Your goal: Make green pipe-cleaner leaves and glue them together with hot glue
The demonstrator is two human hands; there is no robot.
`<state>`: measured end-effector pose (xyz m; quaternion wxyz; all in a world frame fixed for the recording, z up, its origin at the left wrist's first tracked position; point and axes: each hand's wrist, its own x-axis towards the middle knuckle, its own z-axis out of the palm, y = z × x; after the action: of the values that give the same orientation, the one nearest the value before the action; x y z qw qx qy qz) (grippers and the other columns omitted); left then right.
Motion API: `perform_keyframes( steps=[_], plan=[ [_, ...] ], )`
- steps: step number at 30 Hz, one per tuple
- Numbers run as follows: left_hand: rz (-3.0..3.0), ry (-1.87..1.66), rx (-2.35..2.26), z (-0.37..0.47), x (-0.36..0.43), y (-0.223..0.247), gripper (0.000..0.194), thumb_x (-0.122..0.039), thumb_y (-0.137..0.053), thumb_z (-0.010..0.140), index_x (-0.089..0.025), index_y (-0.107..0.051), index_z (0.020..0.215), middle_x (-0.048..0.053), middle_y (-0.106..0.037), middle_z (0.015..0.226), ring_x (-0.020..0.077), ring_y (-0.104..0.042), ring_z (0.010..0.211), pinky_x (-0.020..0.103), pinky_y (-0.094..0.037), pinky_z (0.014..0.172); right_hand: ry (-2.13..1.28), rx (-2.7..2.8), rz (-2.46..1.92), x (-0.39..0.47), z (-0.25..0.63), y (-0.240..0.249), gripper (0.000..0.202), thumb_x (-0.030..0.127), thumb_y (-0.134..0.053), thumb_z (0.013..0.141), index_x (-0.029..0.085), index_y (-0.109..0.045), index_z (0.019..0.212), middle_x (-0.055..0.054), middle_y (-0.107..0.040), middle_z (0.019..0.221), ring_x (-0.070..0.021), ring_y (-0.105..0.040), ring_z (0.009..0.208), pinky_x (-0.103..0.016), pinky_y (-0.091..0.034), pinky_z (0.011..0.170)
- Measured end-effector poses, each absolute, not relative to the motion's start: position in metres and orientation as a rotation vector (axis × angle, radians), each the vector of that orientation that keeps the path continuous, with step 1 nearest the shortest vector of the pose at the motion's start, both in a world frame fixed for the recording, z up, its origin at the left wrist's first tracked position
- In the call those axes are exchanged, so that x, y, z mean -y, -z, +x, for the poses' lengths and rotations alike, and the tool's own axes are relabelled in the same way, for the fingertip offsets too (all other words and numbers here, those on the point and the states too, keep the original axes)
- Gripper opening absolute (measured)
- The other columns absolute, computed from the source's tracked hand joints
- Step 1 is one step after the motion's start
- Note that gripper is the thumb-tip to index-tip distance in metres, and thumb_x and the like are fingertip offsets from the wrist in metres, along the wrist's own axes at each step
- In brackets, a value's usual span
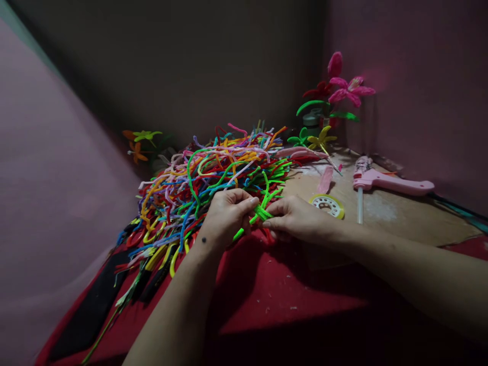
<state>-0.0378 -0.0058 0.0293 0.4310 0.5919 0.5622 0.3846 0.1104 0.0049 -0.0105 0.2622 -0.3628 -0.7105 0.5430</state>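
Bright green pipe cleaners [262, 213], bunched and crossing each other, are held between my two hands above the red cloth. My left hand [231, 211] pinches them from the left with thumb and forefinger. From the right, my right hand [292, 217] grips the same bunch, fingers closed. Some green ends stick up above the fingers and one pokes out below; parts of the bunch are hidden by my fingertips. Just behind my hands lies a large tangled heap of pipe cleaners [213, 168] in many colours.
A pink glue gun [396, 184] and a tape roll [327, 206] lie on a brown board [404, 223] at right. Pipe-cleaner flowers [351, 90] stand behind. Yellow-handled tools [156, 259] and a black flat object [89, 307] lie left on the red cloth [274, 295].
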Motion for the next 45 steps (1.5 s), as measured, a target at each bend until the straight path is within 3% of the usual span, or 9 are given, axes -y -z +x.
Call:
perform_keyframes(
  steps=[3,8,17,24,30,33,38,42,45],
  plan=[
    [1.470,-0.957,-1.391,-0.039,0.006,-0.029,0.021,-0.025,-0.064,0.067,-0.013,-0.050,0.057,-0.006,-0.045,0.036,0.0042,-0.038,0.029,0.015,-0.027,0.030,-1.676,1.830,-0.843,-0.006,0.113,0.010,0.008,0.017,-0.054,0.069,0.013,-0.057,0.063,0.001,-0.054,0.054,-0.0077,-0.045,0.044,-0.021,-0.033,0.045],
    [1.511,-0.941,-1.384,-0.042,0.004,-0.028,0.024,-0.027,-0.063,0.068,-0.013,-0.049,0.055,-0.006,-0.045,0.036,0.0048,-0.039,0.030,0.016,-0.028,0.031,-1.718,1.769,-0.700,-0.007,0.117,0.007,0.004,0.014,-0.055,0.066,0.013,-0.058,0.066,0.001,-0.055,0.055,-0.0078,-0.046,0.049,-0.021,-0.033,0.049],
    [1.490,-0.917,-1.345,-0.048,-0.001,-0.023,0.024,-0.028,-0.063,0.069,-0.014,-0.050,0.055,-0.005,-0.046,0.037,0.0055,-0.039,0.030,0.017,-0.029,0.031,-1.449,1.849,-1.010,-0.004,0.111,0.009,0.017,0.020,-0.054,0.067,0.013,-0.054,0.052,0.005,-0.042,0.045,-0.0053,-0.032,0.041,-0.022,-0.021,0.040],
    [1.352,-0.919,-1.202,-0.050,-0.003,-0.022,0.023,-0.025,-0.065,0.067,-0.014,-0.050,0.053,-0.007,-0.041,0.035,0.0044,-0.033,0.029,0.020,-0.037,0.032,-1.324,1.888,-0.889,-0.005,0.112,0.012,0.012,0.018,-0.055,0.069,0.012,-0.065,0.065,0.003,-0.049,0.055,-0.0079,-0.040,0.053,-0.022,-0.031,0.051],
    [1.382,-0.934,-1.234,-0.052,-0.003,-0.024,0.024,-0.027,-0.065,0.066,-0.014,-0.050,0.054,-0.006,-0.044,0.037,0.0046,-0.036,0.029,0.018,-0.035,0.032,-1.518,1.825,-0.795,-0.003,0.113,0.004,0.022,0.025,-0.060,0.068,0.011,-0.062,0.084,0.000,-0.057,0.067,-0.0099,-0.048,0.058,-0.022,-0.035,0.052],
    [1.382,-0.948,-1.262,-0.051,-0.003,-0.023,0.024,-0.028,-0.066,0.065,-0.014,-0.050,0.054,-0.005,-0.045,0.038,0.0052,-0.038,0.030,0.018,-0.034,0.032,-1.263,1.893,-0.898,-0.002,0.112,0.005,0.016,0.025,-0.052,0.074,0.012,-0.061,0.076,0.001,-0.053,0.060,-0.0089,-0.046,0.053,-0.021,-0.033,0.050],
    [1.349,-0.994,-1.275,-0.044,0.000,-0.023,0.024,-0.027,-0.066,0.065,-0.014,-0.050,0.053,-0.006,-0.043,0.036,0.0047,-0.035,0.029,0.018,-0.034,0.032,-0.840,2.040,-0.976,-0.002,0.112,0.011,0.023,0.017,-0.042,0.078,0.015,-0.056,0.060,0.002,-0.050,0.054,-0.0085,-0.043,0.051,-0.022,-0.029,0.050],
    [1.328,-1.036,-1.301,-0.039,0.002,-0.024,0.025,-0.027,-0.067,0.063,-0.014,-0.048,0.052,-0.007,-0.041,0.034,0.0043,-0.033,0.028,0.019,-0.034,0.032,-0.837,1.993,-1.013,0.001,0.110,0.010,0.023,0.015,-0.041,0.077,0.015,-0.053,0.058,0.001,-0.051,0.055,-0.0091,-0.044,0.052,-0.023,-0.029,0.052],
    [1.344,-1.030,-1.327,-0.039,0.002,-0.023,0.024,-0.027,-0.067,0.063,-0.014,-0.049,0.054,-0.007,-0.043,0.036,0.0047,-0.034,0.029,0.018,-0.032,0.032,-1.093,1.953,-0.996,0.001,0.110,0.006,0.023,0.013,-0.038,0.076,0.015,-0.055,0.061,0.000,-0.055,0.058,-0.0097,-0.046,0.054,-0.023,-0.032,0.053]
  ],
)
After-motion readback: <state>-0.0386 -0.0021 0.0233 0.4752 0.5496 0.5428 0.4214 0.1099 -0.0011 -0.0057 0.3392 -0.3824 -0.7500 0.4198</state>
